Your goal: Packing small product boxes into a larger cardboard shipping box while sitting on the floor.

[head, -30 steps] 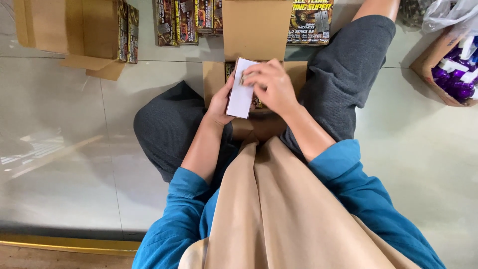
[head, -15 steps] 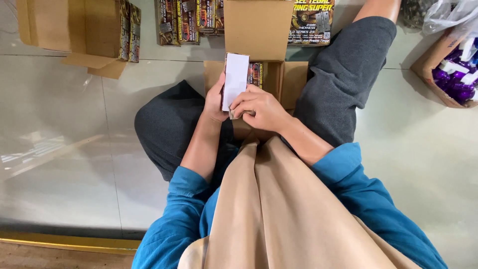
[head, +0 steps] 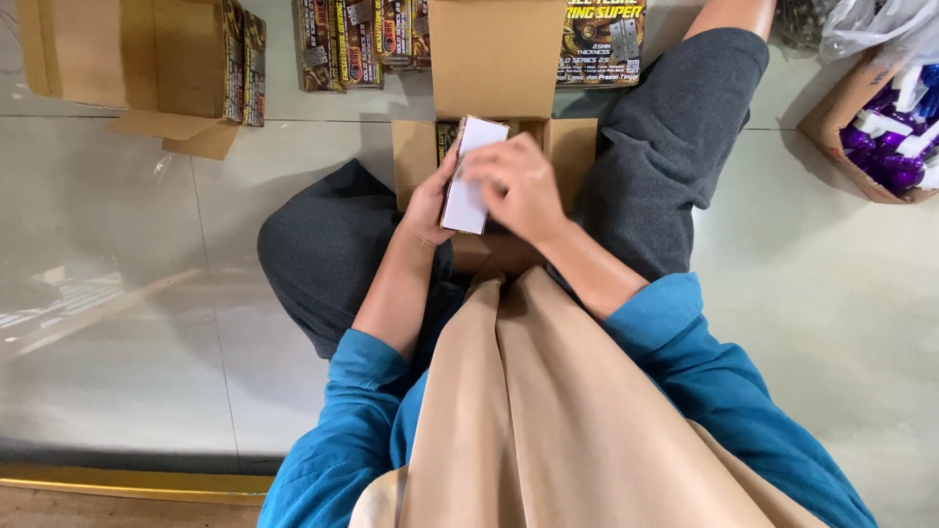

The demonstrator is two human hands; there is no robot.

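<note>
White small box (head: pixel 468 176) gripped by both hands, left hand (head: pixel 430 200), right hand (head: pixel 518 186), over open cardboard carton (head: pixel 567 147), printed packs (head: pixel 352 39) beyond

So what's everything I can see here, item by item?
small white box: one, white, held upright over the open carton
open carton: one, brown cardboard, on the floor between the knees, flaps spread
printed packs: a row, count unclear, dark with red and yellow print, on the floor at top
large cardboard box: one, brown, top left, more printed packs at its side
box of purple items: one, brown with purple and white contents, top right
plastic bag: one, clear, top right corner
floor: pale glossy tiles
left hand: grips the white box's left edge
right hand: lies over the white box's front
</note>
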